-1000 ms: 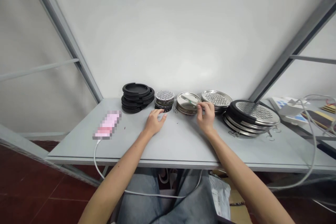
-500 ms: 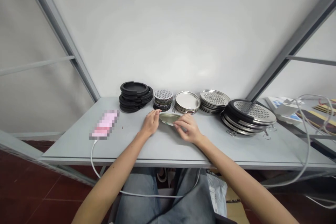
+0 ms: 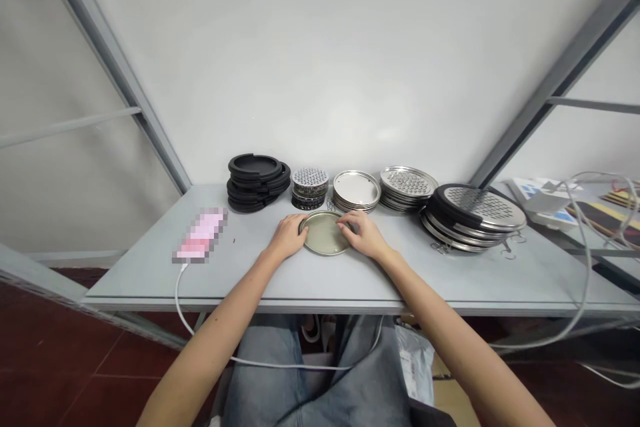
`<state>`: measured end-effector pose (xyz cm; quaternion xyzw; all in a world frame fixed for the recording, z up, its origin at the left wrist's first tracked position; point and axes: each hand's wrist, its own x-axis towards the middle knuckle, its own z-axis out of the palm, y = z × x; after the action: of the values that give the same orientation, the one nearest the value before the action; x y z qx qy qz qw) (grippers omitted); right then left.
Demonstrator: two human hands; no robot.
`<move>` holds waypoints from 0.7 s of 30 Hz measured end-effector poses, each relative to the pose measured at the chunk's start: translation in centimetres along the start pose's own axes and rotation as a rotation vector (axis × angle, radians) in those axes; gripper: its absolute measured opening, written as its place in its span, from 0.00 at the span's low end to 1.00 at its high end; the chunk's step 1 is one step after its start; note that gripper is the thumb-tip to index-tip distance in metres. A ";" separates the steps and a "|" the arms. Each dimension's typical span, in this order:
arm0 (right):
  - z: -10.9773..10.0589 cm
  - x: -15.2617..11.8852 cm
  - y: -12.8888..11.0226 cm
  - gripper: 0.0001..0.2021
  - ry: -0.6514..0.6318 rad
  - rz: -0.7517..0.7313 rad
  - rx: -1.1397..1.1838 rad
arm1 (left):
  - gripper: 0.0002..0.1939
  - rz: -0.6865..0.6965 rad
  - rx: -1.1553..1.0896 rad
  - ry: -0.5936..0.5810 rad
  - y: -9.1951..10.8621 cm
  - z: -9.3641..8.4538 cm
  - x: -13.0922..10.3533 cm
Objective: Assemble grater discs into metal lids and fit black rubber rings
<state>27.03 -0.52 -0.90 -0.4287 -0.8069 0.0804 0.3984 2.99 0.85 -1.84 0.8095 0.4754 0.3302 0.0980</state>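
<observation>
One smooth grey counter (image 3: 325,280) left a strip of open surface between its straight front edge and the shallow, round metal dish (image 3: 324,238), whose rim the left hand (image 3: 289,236) and right hand (image 3: 365,235) grasped from opposite sides. Just beyond stood matte black rimmed discs (image 3: 257,191), small perforated discs (image 3: 310,178) and shiny silver dishes (image 3: 356,188), before a pale wall (image 3: 320,67).

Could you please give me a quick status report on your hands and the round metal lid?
Left hand and right hand on lid. Lid flat on table. Nothing between hands and lid.
</observation>
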 end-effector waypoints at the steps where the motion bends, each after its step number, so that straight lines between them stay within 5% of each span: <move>1: 0.1 0.0 0.6 0.10 0.025 0.045 -0.031 | 0.19 -0.005 -0.007 0.002 -0.1 0.0 0.0; 10: 0.8 0.0 2.4 0.11 -0.031 0.096 -0.078 | 0.18 0.020 -0.087 0.019 0.7 -0.9 -0.1; 16: 0.5 0.1 2.7 0.16 -0.038 0.095 -0.058 | 0.44 0.098 -0.065 -0.197 1.4 -1.5 -0.6; 21: 0.4 0.1 2.6 0.18 -0.066 0.061 0.009 | 0.49 0.085 -0.058 -0.236 0.9 -1.5 -0.7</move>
<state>28.38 1.26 -2.37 -0.4484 -0.8058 0.1104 0.3707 2.51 -0.40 -0.59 0.8588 0.4163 0.2503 0.1626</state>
